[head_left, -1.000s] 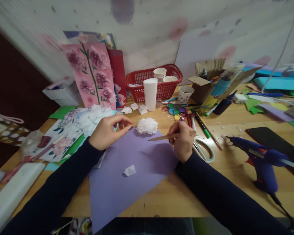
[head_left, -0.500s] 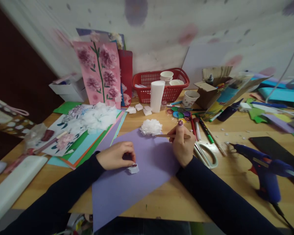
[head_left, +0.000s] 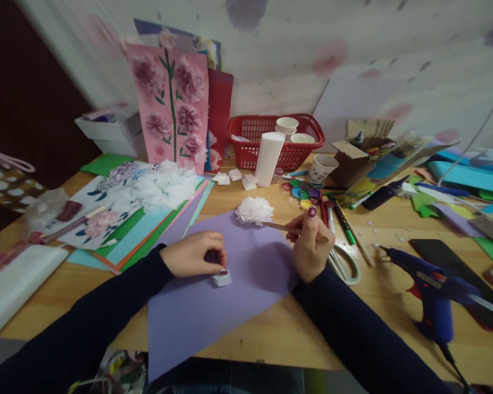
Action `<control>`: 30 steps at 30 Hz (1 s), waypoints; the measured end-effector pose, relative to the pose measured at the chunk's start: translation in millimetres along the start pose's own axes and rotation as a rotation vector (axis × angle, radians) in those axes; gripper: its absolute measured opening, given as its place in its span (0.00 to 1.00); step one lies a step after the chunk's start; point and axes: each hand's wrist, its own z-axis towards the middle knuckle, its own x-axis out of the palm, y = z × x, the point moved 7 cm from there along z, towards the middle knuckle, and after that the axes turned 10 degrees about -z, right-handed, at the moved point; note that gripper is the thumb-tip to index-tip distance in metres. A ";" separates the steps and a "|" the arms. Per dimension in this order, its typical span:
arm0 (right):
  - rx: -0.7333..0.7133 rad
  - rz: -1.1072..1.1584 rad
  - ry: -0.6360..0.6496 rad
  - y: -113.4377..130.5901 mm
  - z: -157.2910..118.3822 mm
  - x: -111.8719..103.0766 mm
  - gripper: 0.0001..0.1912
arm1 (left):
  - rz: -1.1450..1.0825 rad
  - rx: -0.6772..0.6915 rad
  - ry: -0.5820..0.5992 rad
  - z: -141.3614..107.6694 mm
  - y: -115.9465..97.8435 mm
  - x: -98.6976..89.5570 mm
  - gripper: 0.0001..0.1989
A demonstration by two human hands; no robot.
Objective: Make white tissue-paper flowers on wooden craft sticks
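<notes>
My left hand (head_left: 199, 254) is closed, thumb and fingertips pinching a small white paper piece (head_left: 222, 280) low over the purple sheet (head_left: 197, 317). My right hand (head_left: 310, 243) grips a thin wooden stick (head_left: 283, 226), whose tip points left at the lower edge of a fluffy white paper flower (head_left: 253, 210). That flower lies at the far edge of the purple sheet. I cannot tell if the stick touches it. Partly behind the right hand lie scissors (head_left: 349, 265) with pale handles.
A blue glue gun (head_left: 429, 287) and a black phone (head_left: 439, 257) lie at right. Paint pots (head_left: 299, 192), a paper cup (head_left: 322, 167), a white roll (head_left: 270, 158) and a red basket (head_left: 250, 128) stand behind. Coloured sheets with white tissue (head_left: 168, 186) are at left.
The view has shifted slightly. Both hands keep their grips on the paper piece and the stick, with little movement over the sheet.
</notes>
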 end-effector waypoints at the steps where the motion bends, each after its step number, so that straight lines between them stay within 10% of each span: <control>1: -0.011 -0.012 -0.002 0.8 -0.8 -0.2 0.29 | -0.003 0.002 -0.002 0.1 -0.5 -0.1 0.04; 22: -0.174 -0.232 0.123 5.0 -4.0 15.9 0.23 | 0.007 0.018 0.013 0.1 2.7 1.9 0.04; 30: -0.061 -0.014 -0.019 12.1 -2.9 -6.5 0.28 | 0.031 0.084 0.038 -0.9 -3.7 2.5 0.06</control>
